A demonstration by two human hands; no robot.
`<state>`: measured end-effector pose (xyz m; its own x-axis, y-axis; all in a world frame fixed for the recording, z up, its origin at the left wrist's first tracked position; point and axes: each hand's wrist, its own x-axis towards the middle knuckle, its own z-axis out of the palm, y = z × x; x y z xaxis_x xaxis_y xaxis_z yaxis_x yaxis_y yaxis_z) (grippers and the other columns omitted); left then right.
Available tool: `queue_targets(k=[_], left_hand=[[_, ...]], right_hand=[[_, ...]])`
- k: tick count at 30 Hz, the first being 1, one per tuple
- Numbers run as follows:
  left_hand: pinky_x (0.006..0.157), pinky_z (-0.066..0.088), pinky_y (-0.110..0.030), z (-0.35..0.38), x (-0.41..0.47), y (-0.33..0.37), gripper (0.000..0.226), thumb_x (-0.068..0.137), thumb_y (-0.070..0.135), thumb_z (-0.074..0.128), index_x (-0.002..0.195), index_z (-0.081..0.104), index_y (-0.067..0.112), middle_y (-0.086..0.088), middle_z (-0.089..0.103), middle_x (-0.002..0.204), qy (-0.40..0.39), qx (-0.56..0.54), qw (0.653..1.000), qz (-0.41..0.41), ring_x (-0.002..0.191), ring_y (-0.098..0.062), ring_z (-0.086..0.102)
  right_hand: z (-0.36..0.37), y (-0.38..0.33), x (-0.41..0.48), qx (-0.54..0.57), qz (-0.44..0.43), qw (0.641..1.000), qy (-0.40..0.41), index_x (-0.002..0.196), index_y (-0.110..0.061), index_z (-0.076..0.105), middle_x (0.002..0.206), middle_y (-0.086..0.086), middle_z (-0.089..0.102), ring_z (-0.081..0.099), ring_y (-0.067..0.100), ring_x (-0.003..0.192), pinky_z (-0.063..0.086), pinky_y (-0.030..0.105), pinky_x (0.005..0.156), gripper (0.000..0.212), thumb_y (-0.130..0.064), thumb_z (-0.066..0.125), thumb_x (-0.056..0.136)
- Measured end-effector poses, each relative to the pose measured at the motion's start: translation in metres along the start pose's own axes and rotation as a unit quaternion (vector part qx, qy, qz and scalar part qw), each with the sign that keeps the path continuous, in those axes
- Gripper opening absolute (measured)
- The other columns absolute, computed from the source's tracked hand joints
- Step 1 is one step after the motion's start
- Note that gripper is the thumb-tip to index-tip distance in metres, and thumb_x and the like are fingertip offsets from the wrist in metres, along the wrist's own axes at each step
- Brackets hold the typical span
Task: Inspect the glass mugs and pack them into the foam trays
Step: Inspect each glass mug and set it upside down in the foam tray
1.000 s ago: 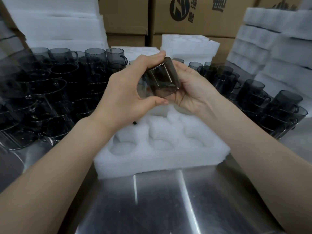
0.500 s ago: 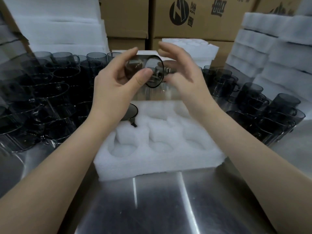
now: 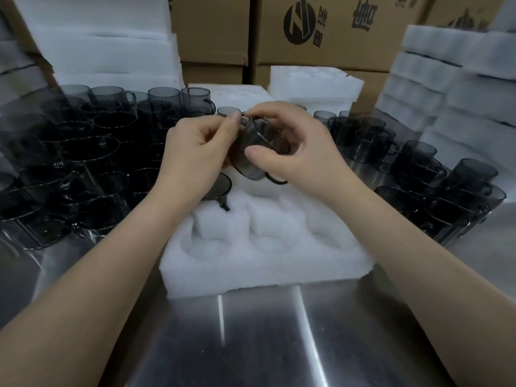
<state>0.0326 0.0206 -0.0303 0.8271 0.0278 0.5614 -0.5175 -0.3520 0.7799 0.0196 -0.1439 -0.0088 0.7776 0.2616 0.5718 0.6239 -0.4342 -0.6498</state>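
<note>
Both hands are closed around one smoky grey glass mug (image 3: pixel 261 148), holding it in the air above the far half of the foam tray (image 3: pixel 265 270). The left hand (image 3: pixel 199 153) has its fingers curled in against the mug's left side, and its thumb reaches up to the top edge, where it meets the forefinger of the right hand (image 3: pixel 297 152). The right hand's thumb is pressed flat on the near wall of the glass, and its other fingers arch over the top. The mug is tipped well off upright. Its dark handle (image 3: pixel 276 179) hangs at the bottom, just under the heel of the right hand.

The white foam tray lies flat on the steel bench (image 3: pixel 265 344), with a row of three round cavities along its near side. A second mug (image 3: pixel 219 188) sits in a cavity at the tray's far left, partly hidden by the left wrist; only its rim and a bit of handle show.

Loose mugs crowd the bench on both sides, with a dense cluster on the left (image 3: pixel 83 163) and another on the right (image 3: pixel 418 174). Behind them stand printed cardboard boxes (image 3: pixel 329 32). Stacks of white foam rise at the left (image 3: pixel 106 43) and at the right (image 3: pixel 460 88), and more foam pieces (image 3: pixel 312 85) lie in the middle just beyond the hands.
</note>
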Motion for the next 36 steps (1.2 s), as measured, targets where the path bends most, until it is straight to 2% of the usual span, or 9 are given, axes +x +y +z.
queue_targets(k=[2, 5, 11, 16, 22, 26, 30, 33, 36], left_hand=[[0.06, 0.05, -0.027, 0.0, 0.001, -0.001, 0.034, 0.097, 0.028, 0.055, 0.066, 0.067, 0.021, 0.012, 0.06, 0.055, 0.015, 0.026, 1.0, -0.006, 0.054, -0.002, 0.056], [0.076, 0.059, -0.037, 0.001, 0.002, 0.0, 0.027, 0.097, 0.023, 0.055, 0.081, 0.074, 0.015, 0.006, 0.071, 0.071, 0.013, 0.025, 0.999, -0.046, 0.063, -0.011, 0.067], [0.078, 0.058, -0.033, 0.001, 0.002, 0.001, 0.026, 0.096, 0.022, 0.055, 0.084, 0.075, 0.013, 0.004, 0.073, 0.078, 0.004, 0.052, 0.997, -0.06, 0.067, -0.008, 0.068], [0.075, 0.054, -0.029, 0.002, 0.002, 0.002, 0.026, 0.096, 0.024, 0.055, 0.082, 0.075, 0.014, 0.001, 0.072, 0.077, -0.015, 0.074, 0.995, -0.058, 0.067, -0.01, 0.068], [0.075, 0.051, -0.026, 0.002, 0.002, 0.002, 0.026, 0.095, 0.025, 0.055, 0.08, 0.075, 0.016, 0.002, 0.07, 0.067, -0.015, 0.076, 0.995, -0.062, 0.074, -0.015, 0.067], [0.074, 0.048, -0.018, 0.003, 0.002, 0.001, 0.025, 0.096, 0.025, 0.056, 0.08, 0.074, 0.02, 0.01, 0.071, 0.075, -0.017, 0.085, 0.994, -0.063, 0.076, -0.008, 0.066], [0.071, 0.047, -0.016, 0.003, 0.003, 0.0, 0.026, 0.096, 0.027, 0.055, 0.082, 0.075, 0.02, 0.012, 0.071, 0.077, -0.016, 0.09, 0.994, -0.064, 0.074, -0.002, 0.063], [0.067, 0.044, -0.011, 0.004, 0.003, 0.001, 0.025, 0.097, 0.027, 0.055, 0.084, 0.075, 0.02, 0.014, 0.069, 0.074, -0.014, 0.095, 0.993, -0.067, 0.072, 0.002, 0.061], [0.068, 0.044, -0.011, 0.003, 0.003, 0.001, 0.025, 0.097, 0.027, 0.055, 0.087, 0.076, 0.018, 0.015, 0.069, 0.076, -0.015, 0.101, 0.992, -0.068, 0.075, -0.001, 0.061]], right_hand=[[-0.001, 0.003, 0.001, -0.02, 0.016, 0.999, -0.029, 0.104, -0.032, 0.066, 0.101, -0.014, 0.063, 0.058, 0.007, 0.102, 0.048, 0.033, 0.092, 0.032, -0.031, 0.071, 0.072], [-0.002, 0.006, 0.002, -0.063, 0.049, 0.994, -0.081, 0.093, -0.041, 0.065, 0.086, -0.021, 0.056, 0.052, -0.004, 0.084, 0.04, 0.016, 0.077, 0.023, -0.034, 0.073, 0.072], [0.003, 0.005, 0.003, -0.152, 0.077, 0.977, -0.126, 0.094, -0.037, 0.058, 0.092, -0.009, 0.048, 0.05, 0.003, 0.085, 0.039, 0.024, 0.074, 0.024, -0.038, 0.07, 0.073], [0.007, 0.002, 0.0, -0.208, 0.068, 0.951, -0.217, 0.112, -0.02, 0.049, 0.116, 0.0, 0.047, 0.047, 0.017, 0.11, 0.036, 0.044, 0.102, 0.029, -0.033, 0.058, 0.088], [0.005, 0.0, 0.002, -0.274, 0.052, 0.915, -0.291, 0.141, -0.033, 0.037, 0.135, 0.0, 0.046, 0.042, 0.022, 0.128, 0.032, 0.05, 0.107, 0.048, -0.037, 0.045, 0.094], [0.008, 0.004, 0.002, -0.318, 0.073, 0.879, -0.346, 0.151, -0.04, 0.017, 0.149, 0.001, 0.037, 0.033, 0.026, 0.138, 0.028, 0.05, 0.108, 0.059, -0.06, 0.025, 0.097], [0.012, 0.009, 0.0, -0.35, 0.09, 0.858, -0.364, 0.153, -0.041, 0.003, 0.156, -0.002, 0.025, 0.02, 0.027, 0.143, 0.016, 0.052, 0.11, 0.075, -0.075, 0.005, 0.086], [0.017, 0.011, 0.001, -0.379, 0.1, 0.842, -0.371, 0.153, -0.04, -0.002, 0.161, -0.003, 0.015, 0.012, 0.028, 0.147, 0.012, 0.055, 0.114, 0.084, -0.079, 0.001, 0.079], [0.018, 0.011, 0.0, -0.367, 0.098, 0.852, -0.36, 0.153, -0.04, 0.0, 0.161, -0.004, 0.015, 0.011, 0.027, 0.147, 0.012, 0.055, 0.114, 0.082, -0.078, 0.004, 0.081]])
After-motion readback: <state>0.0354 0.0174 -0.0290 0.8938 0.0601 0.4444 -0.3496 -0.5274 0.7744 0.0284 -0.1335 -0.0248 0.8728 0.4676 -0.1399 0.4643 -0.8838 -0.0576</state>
